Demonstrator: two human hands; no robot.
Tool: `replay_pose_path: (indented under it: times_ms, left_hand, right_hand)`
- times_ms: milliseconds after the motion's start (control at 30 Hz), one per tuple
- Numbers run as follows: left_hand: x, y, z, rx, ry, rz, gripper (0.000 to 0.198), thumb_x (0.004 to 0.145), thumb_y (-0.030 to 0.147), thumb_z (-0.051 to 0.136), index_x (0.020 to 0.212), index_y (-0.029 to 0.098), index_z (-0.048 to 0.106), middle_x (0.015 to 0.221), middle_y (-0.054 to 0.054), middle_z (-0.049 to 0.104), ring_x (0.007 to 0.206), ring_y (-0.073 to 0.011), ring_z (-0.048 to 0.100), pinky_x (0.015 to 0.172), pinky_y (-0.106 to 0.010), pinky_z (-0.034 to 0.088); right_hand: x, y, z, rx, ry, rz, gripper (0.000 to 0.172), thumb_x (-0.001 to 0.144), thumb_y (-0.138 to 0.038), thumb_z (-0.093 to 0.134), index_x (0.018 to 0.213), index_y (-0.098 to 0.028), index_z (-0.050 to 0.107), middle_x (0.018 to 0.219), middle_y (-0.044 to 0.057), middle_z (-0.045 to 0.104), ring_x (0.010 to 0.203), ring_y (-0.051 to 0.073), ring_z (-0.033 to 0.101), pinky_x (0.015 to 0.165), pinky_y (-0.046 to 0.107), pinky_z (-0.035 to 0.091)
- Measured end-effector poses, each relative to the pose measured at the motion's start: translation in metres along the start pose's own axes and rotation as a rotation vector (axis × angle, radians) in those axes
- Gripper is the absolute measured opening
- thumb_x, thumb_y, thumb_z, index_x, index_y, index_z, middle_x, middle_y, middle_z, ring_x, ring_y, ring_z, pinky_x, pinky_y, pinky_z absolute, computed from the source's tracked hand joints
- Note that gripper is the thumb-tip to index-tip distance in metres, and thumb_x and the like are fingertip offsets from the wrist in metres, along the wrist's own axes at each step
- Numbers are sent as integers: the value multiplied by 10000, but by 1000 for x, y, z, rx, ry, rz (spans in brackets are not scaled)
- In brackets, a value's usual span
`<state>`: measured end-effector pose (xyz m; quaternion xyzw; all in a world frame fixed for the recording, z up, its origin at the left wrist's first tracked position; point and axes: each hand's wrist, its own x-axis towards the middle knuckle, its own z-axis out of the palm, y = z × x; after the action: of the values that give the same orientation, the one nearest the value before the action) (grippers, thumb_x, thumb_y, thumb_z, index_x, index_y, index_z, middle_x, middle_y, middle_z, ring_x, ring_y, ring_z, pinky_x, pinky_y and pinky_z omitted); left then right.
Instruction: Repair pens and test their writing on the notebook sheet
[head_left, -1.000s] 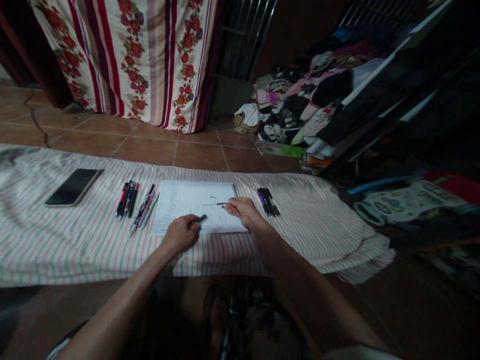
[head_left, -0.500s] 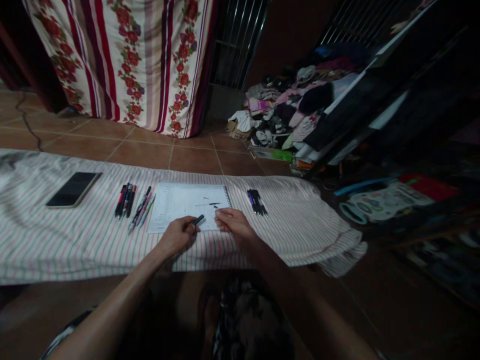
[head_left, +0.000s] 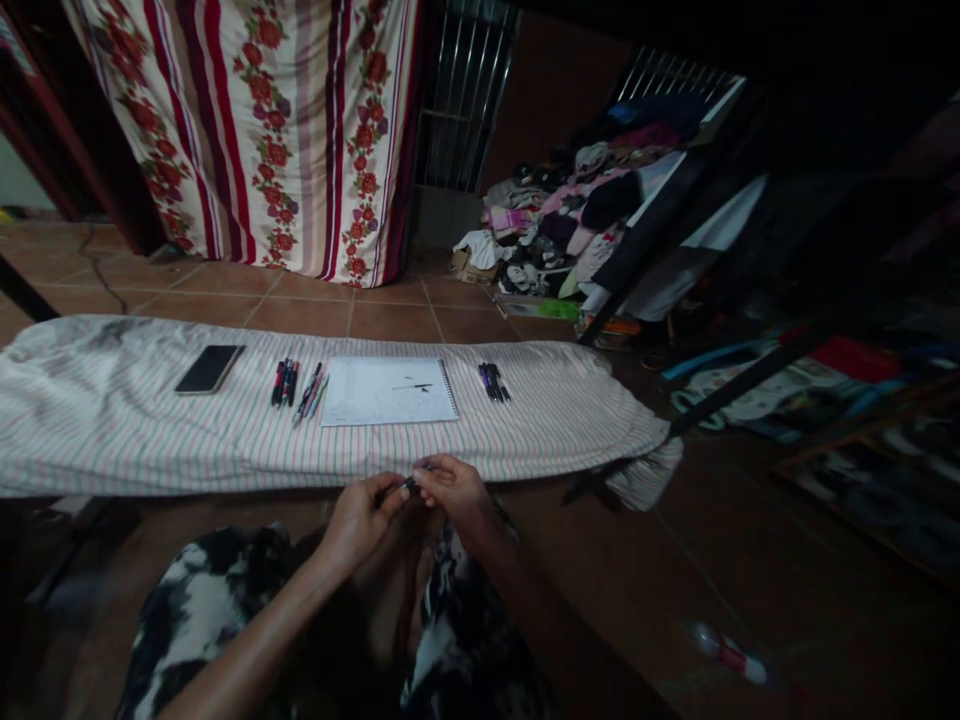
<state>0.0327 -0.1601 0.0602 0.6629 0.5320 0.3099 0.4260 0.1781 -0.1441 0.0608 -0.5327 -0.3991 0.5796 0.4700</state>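
My left hand (head_left: pixel 361 518) is closed around a short dark pen barrel (head_left: pixel 409 482), just off the near edge of the cloth. My right hand (head_left: pixel 454 492) pinches at the other end of it, fingertips almost meeting those of the left. Whether the right fingers grip the barrel or a small part at its tip is too small to tell. Beyond the hands lies a spiral notebook (head_left: pixel 375 392), with a thin dark refill (head_left: pixel 414 386) and tiny dark pieces on its page.
Left of the notebook are two groups of pens (head_left: pixel 285 383) and a dark phone (head_left: pixel 210 370). Several dark pens (head_left: pixel 493 382) lie to its right. A striped cloth (head_left: pixel 555 410) covers the bench. Heaped clothes (head_left: pixel 577 210) fill the back right; a bottle (head_left: pixel 727 652) lies on the floor.
Both hands have drawn back from above the notebook toward my lap and come together at the pen barrel. The view has shifted, and the whole notebook page now shows.
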Motion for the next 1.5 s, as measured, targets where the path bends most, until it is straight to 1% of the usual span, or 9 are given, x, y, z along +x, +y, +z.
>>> replay_pose_path:
  times_ms: [267, 400, 600, 700, 867, 1133, 1300, 1400, 1500]
  left_hand:
    - [-81, 17, 10, 34, 75, 19, 307, 823, 292, 434, 1019, 178, 641, 978, -67, 689, 891, -203, 613, 795, -279, 446]
    - [-97, 18, 7, 73, 47, 9, 264, 821, 295, 429, 909, 195, 657, 838, -31, 695, 774, -180, 621, 708, -250, 448]
    - [-109, 20, 4, 29, -12, -36, 290, 844, 351, 397, 818, 173, 625, 612, 12, 618, 597, -143, 573, 569, -227, 429]
    - [-114, 24, 2, 75, 8, 39, 286, 856, 337, 386, 873, 178, 623, 738, -14, 661, 692, -155, 600, 647, -239, 445]
    - [-122, 32, -5, 180, 44, 154, 292, 850, 304, 415, 1026, 192, 619, 1013, -59, 667, 945, -199, 591, 827, -262, 424]
    - [-132, 36, -3, 257, 8, 152, 274, 877, 317, 361, 846, 202, 607, 764, -30, 627, 731, -167, 583, 663, -244, 395]
    - [-130, 32, -1, -97, -126, -34, 325, 832, 415, 405, 608, 186, 457, 537, 38, 433, 492, -103, 427, 466, -210, 318]
    - [-129, 31, -1, -384, -257, -143, 374, 771, 521, 451, 626, 177, 441, 498, 70, 365, 388, -65, 313, 372, -192, 238]
    - [-129, 34, 0, -444, -245, -140, 392, 760, 534, 472, 630, 164, 460, 481, 74, 368, 370, -59, 314, 362, -187, 230]
  right_hand:
    - [-75, 3, 5, -100, -32, -67, 193, 613, -329, 659, 713, -164, 653, 532, -21, 554, 471, 82, 474, 471, 201, 388]
    - [-94, -1, 4, -150, -118, -116, 167, 665, -325, 623, 731, -173, 647, 530, -27, 541, 481, 86, 476, 479, 199, 377]
    - [-105, -1, 6, -167, -170, -206, 143, 682, -316, 603, 739, -187, 623, 578, -23, 551, 511, 92, 498, 492, 199, 389]
    - [-108, -8, 3, -251, -226, -218, 158, 693, -313, 590, 785, -188, 622, 587, -25, 551, 527, 99, 514, 511, 204, 402]
    - [-112, -29, -9, -653, -347, -299, 186, 761, -338, 548, 785, -189, 657, 584, -20, 569, 538, 104, 525, 499, 199, 368]
    - [-119, -38, -11, -964, -410, -587, 124, 796, -238, 554, 775, -193, 668, 701, 4, 638, 684, 128, 565, 638, 221, 379]
    - [-123, -37, -12, -991, -513, -747, 207, 867, -240, 458, 811, -163, 642, 763, 45, 629, 746, 141, 563, 698, 236, 406]
    - [-124, -41, -14, -961, -592, -820, 230, 883, -214, 414, 823, -162, 629, 784, 50, 630, 759, 138, 564, 702, 238, 420]
    - [-123, -44, -13, -912, -563, -797, 174, 855, -228, 471, 825, -164, 630, 781, 44, 633, 753, 136, 572, 702, 239, 427]
